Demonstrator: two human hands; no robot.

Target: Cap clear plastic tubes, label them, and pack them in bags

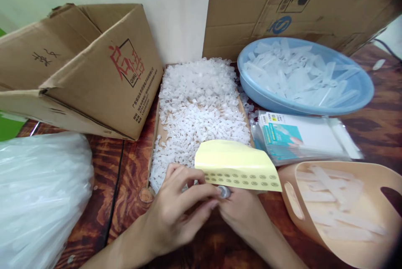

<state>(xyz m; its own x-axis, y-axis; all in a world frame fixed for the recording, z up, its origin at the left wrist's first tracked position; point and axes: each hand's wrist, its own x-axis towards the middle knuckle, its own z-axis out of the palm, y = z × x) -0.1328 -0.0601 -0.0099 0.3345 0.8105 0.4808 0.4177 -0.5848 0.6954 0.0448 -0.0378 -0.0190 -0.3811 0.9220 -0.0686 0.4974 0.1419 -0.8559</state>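
A pale yellow sticker sheet (235,160) with rows of small oval labels stands over my hands, curled at its upper edge. Behind its lower edge is my right hand (243,208), closed around a clear plastic tube (224,192) whose round end faces me. The sheet hides most of those fingers; it appears to be held there too. My left hand (180,202) reaches in from the left, thumb and index finger pinched close to the tube's end. Whatever is between those fingertips is too small to make out.
Beyond the hands lies a shallow cardboard tray (153,152) heaped with small translucent plastic caps (201,93). At right are a blue basin (270,97) of clear tubes, packaged sleeves (310,139) and a peach basket (339,166). An open cardboard box (103,80) and plastic bag (44,193) stand left.
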